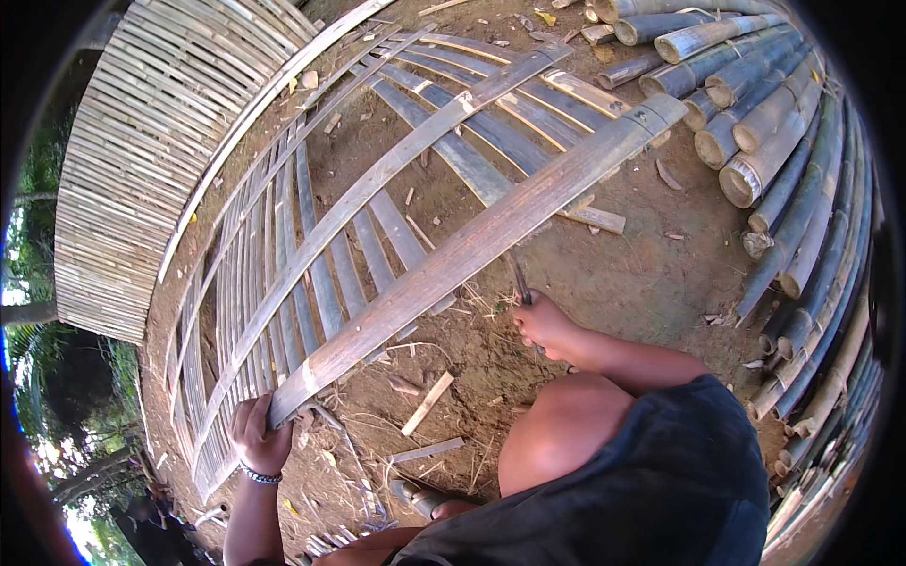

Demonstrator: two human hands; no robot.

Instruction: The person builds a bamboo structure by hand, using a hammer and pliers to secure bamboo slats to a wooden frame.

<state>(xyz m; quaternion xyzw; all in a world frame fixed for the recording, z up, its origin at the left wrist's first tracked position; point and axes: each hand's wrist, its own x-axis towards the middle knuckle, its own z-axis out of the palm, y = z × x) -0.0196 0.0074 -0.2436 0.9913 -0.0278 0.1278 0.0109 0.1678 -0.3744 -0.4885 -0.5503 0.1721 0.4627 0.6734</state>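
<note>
My left hand (260, 435) grips the near end of a wide split bamboo slat (462, 238), fingers curled over its edge. This slat runs diagonally to the upper right, across the ends of thinner slats. My right hand (547, 324) is closed around a thin, dark tool (520, 281) that sticks up toward the slat's underside without a visible grip on it; its exact kind is hard to make out. Beyond lies a lattice of flat bamboo strips (326, 292), crossed by a second long slat (377, 168).
Stacked bamboo poles (783, 141) fill the right side. A finished-looking panel of narrow bamboo strips (170, 141) stands at the upper left. Offcuts such as a short bamboo piece (427, 403) lie on the dirt ground near my knee (562, 429) and sandalled foot (425, 497).
</note>
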